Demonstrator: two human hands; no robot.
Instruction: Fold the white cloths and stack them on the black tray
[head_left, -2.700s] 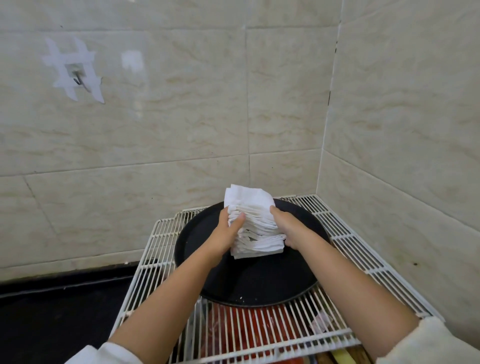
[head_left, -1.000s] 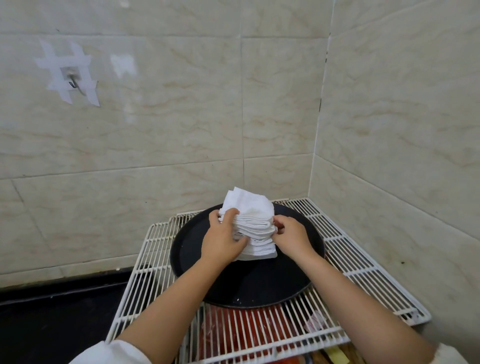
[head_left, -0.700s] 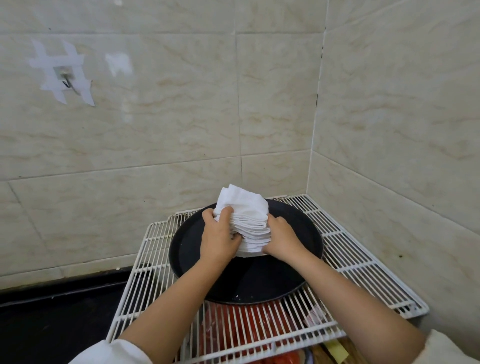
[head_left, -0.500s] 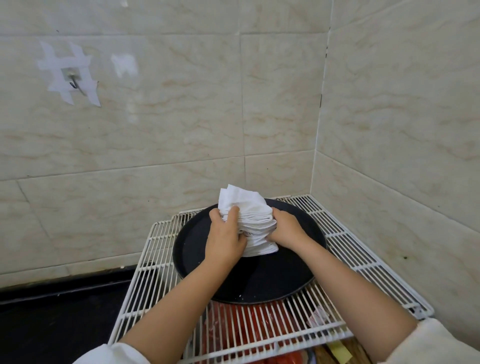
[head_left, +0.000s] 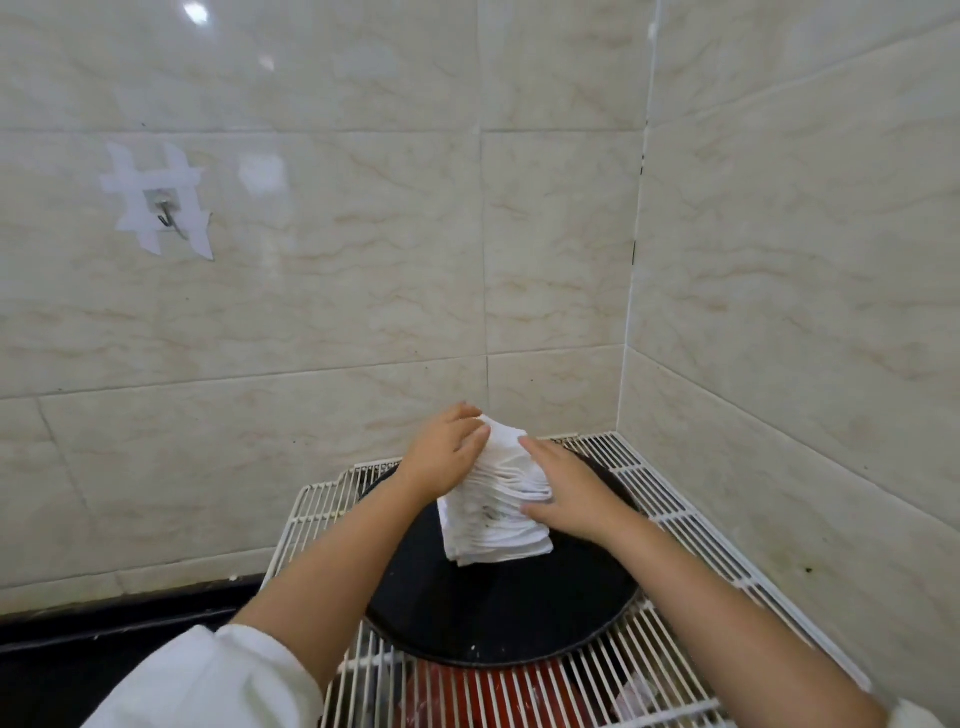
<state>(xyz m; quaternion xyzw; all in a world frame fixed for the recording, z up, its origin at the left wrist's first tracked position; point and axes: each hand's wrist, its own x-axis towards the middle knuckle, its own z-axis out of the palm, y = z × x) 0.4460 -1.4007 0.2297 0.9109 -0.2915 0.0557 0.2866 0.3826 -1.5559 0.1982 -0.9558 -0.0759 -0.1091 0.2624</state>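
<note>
White cloths (head_left: 493, 512), folded and piled high in one stack, sitting on the black tray (head_left: 498, 613), toward its far side. Tray resting on a white wire rack (head_left: 691, 525) in the corner of a tiled wall (head_left: 337, 312). Far off to the left on that wall, a small metal hook (head_left: 167, 214) held on with white tape.

Left hand (head_left: 447, 457) laid on the left side and top of the stack, fingers mostly straight and pressing, not curled round anything. Stack in the middle, leaning a bit, with its many thin edges fanned out toward the right. Right hand (head_left: 563, 493) flat against that right side, fingers stretched out and touching the edges, holding nothing tight.

Soft and light, probably. Floppy too, so easy to bend out of shape. Many loose layers, so likely to slide and tip over if pushed from one side only. Best taken with both hands at once, one on each side, squeezing gently toward the middle. For lifting, better to go low, near the bottom of the stack, with a palm on top to stop it spilling.

Under the rack, something red (head_left: 467, 696), too hidden to name.
</note>
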